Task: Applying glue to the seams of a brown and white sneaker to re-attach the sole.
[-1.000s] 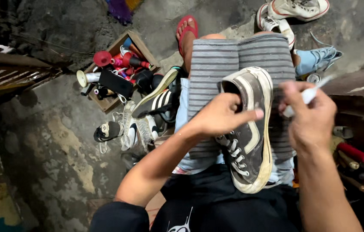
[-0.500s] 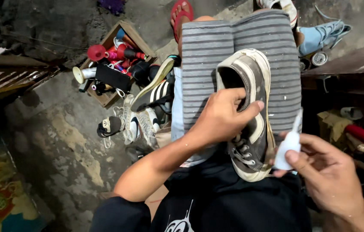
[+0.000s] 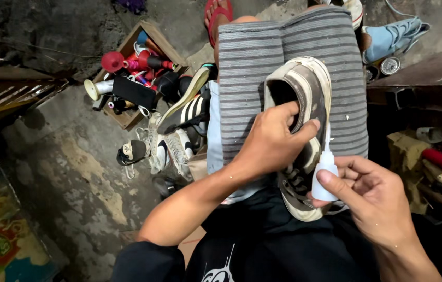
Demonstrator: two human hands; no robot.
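Nearest to the camera, the right hand (image 3: 375, 201) is closed around a small white plastic squeeze bottle (image 3: 325, 176); the thumb presses on its body and the thin nozzle points up to the side of the worn grey canvas sneaker with a white rubber sole (image 3: 304, 125). The wrist is bent inward and the palm is turned up.

The left hand (image 3: 273, 141) lies over the middle of the sneaker, with the fingers hooked into the shoe opening and the thumb on the outer side, so it clamps the shoe against the grey striped cloth (image 3: 252, 68) that covers the knees. The forearm comes in from the lower left.

The nozzle is at the seam between the upper and the sole, about at mid length. Whether any liquid is already on the seam I cannot tell, because the edge is too small and dim.

Further away, on the concrete floor (image 3: 74, 156) to the left, there is a black sneaker with white stripes (image 3: 187, 107), and beyond it a wooden box with red and white thread spools (image 3: 134, 70).
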